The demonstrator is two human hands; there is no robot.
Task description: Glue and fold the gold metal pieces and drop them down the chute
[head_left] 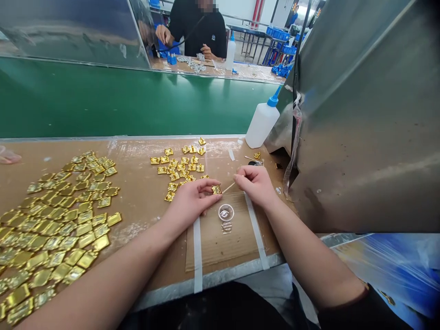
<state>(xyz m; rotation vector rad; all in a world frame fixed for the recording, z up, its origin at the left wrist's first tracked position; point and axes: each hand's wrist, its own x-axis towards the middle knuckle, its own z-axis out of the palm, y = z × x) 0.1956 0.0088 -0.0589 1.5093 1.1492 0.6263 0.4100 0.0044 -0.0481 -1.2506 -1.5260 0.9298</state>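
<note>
A small shiny gold piece [216,189] is pinched between the thumb and fingers of my left hand [194,199]. My right hand [253,183] grips a thin pale stick [228,188], whose tip meets the gold piece or lies right beside it. Below both hands a small clear round cup [226,212] rests on a taped cardboard sheet [220,254]. Just under the cup is a little patch of small clear pieces or smears [226,228]; I cannot tell which. Loose gold pieces [181,167] lie beyond my left hand.
Many flat gold plates [57,224] cover the table's left side. A white bottle with a blue nozzle [263,123] stands at the back right, near a metal panel [360,114]. Past the green belt [137,101], a co-worker [199,32] sits handling small parts.
</note>
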